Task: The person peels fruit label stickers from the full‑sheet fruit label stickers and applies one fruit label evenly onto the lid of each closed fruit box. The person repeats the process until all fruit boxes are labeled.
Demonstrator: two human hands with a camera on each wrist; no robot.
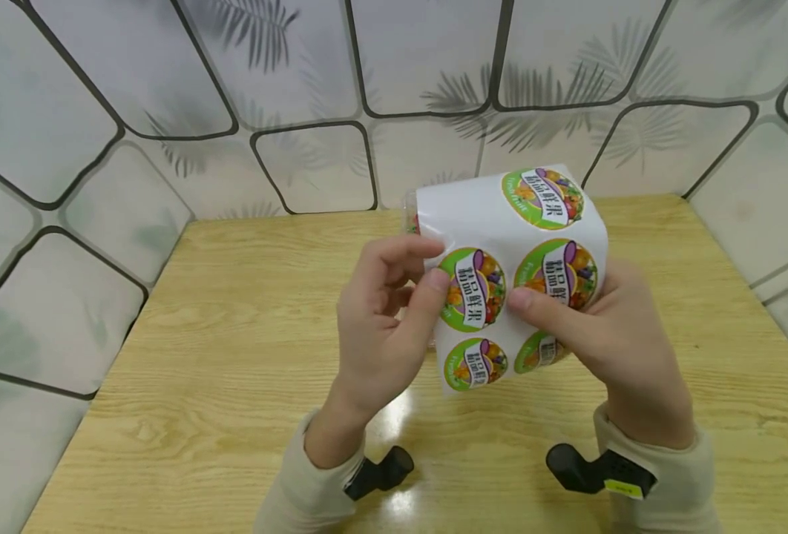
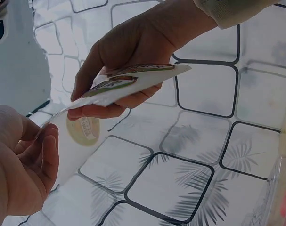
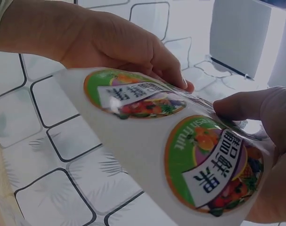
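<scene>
Pinching a white glossy sheet of round green fruit-printed stickers (image 1: 509,259) by its left edge in the left hand (image 1: 375,330) and gripping its right side in the right hand (image 1: 628,348), above the yellowish wood-grain desk (image 1: 234,334). Probably supporting 2 sides to steady the curved sheet.

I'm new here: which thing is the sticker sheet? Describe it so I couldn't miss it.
Start with the pale wooden table, which meets a backdrop of black outlines and grey leaves. Above the table, between a person's left grip and right grip, is the sticker sheet. Unlike the see-through plastic thing mostly hidden behind it, it is white with round, colourful fruit stickers.
</scene>
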